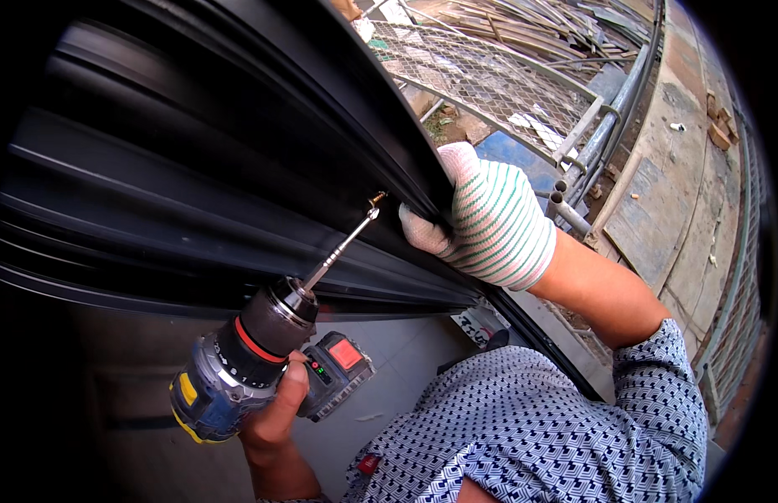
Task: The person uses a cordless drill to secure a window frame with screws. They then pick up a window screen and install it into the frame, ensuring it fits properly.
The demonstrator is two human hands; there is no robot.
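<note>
My left hand (276,411), bare, grips a cordless drill (238,365) with a grey and yellow body, a black chuck with a red ring and a battery with a red button. Its long bit (338,247) points up and to the right, and its tip meets a brass-coloured screw (377,199) in a black ribbed metal panel (196,193). My right hand (489,218), in a white glove with green stripes, clamps the panel's right edge just beside the screw. The fingertips are hidden behind the edge.
Past the panel's edge, lower down, lie a wire-mesh frame (489,80), grey metal pipes (607,126), a pile of scrap wood (531,25) and a concrete slab (665,193). A mesh fence (736,335) runs along the right. My patterned blue shirt (531,427) fills the bottom.
</note>
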